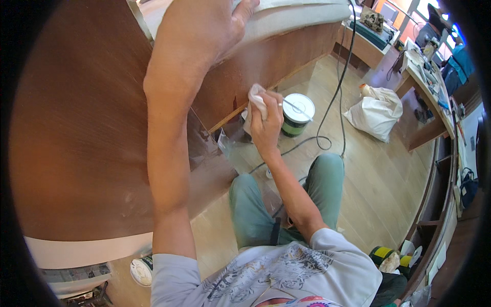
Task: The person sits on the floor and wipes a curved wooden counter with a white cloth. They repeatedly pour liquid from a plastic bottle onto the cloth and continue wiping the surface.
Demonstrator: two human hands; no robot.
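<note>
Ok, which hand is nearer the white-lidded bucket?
Right. The right hand, holding a pale cloth, appears just left of the bucket; the left hand is farther, at the picture's top.

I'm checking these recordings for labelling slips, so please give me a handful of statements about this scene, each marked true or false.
1. The right hand holds a whitish cloth. True.
2. The left hand is on the cloth too. False: it is well apart from it, up by the pale padded edge.
3. A bucket with a white top stands on the floor. True.
4. The white bag sits on top of the desk. False: it rests on the floor.
5. The person's trousers are green. True.
6. The cable is bright yellow. False: it is dark.
</note>
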